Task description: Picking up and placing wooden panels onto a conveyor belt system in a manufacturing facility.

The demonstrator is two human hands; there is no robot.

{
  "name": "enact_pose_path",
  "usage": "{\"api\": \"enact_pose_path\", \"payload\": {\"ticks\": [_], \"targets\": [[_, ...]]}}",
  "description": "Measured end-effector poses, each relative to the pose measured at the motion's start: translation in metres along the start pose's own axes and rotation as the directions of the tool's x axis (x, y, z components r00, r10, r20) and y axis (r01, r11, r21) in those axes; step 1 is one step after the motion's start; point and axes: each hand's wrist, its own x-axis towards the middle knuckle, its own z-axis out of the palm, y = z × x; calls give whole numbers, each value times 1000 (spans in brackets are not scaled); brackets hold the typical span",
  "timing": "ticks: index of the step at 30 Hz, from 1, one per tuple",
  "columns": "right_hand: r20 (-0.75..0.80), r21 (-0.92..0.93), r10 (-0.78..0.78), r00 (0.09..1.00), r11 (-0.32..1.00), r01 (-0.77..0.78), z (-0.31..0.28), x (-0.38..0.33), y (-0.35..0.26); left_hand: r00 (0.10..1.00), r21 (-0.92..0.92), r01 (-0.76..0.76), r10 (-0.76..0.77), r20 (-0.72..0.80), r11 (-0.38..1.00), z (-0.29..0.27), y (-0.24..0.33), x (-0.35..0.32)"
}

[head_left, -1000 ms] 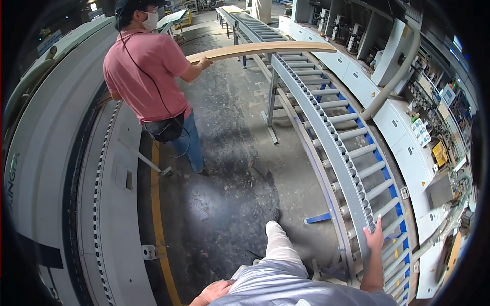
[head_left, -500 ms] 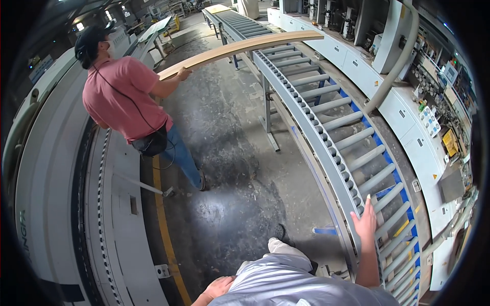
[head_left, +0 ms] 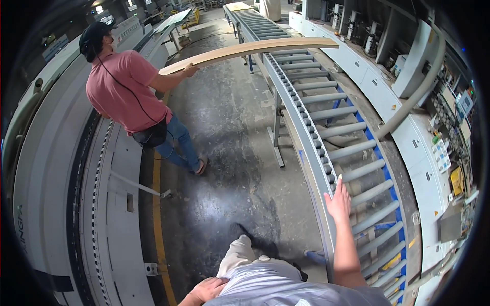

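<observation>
My right hand [head_left: 339,201] is open above the near rail of a roller conveyor [head_left: 315,145], its fingers stretched forward and holding nothing. Whether the palm touches the rail, I cannot tell. Down by my hip, my left hand [head_left: 210,289] lies with its fingers flat against my clothes, empty. Ahead and to the left, a person [head_left: 125,92] in a pink shirt, dark cap and jeans grips a long light-brown wooden board [head_left: 245,49]. The board's far end reaches across the conveyor.
A long white machine [head_left: 122,224] runs along the left, with a yellow floor line [head_left: 159,239] beside it. Past the conveyor on the right stands a row of white cabinets [head_left: 408,137] with a thick hose [head_left: 411,107]. Conveyor legs [head_left: 275,137] stand on the grey floor [head_left: 229,153].
My right hand has shifted left and forward along the conveyor. One of my feet shows farther left, mid-step. The person in pink has also stepped, still holding the board.
</observation>
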Motion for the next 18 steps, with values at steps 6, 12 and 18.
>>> {"api": "enact_pose_path", "payload": {"ticks": [6,12,18], "targets": [[-37,-24,-65,997,998,64,18,88,-44,1000,1,-14,14,-27,1000,-31,-43,42],[-28,-15,-24,999,1000,24,26,149,-83,996,18,-58,59,-65,998,-85,-111,86],[-10,-33,41,999,999,-41,33,187,-111,992,-42,-1,-5,-124,999,-134,-181,114]]}}
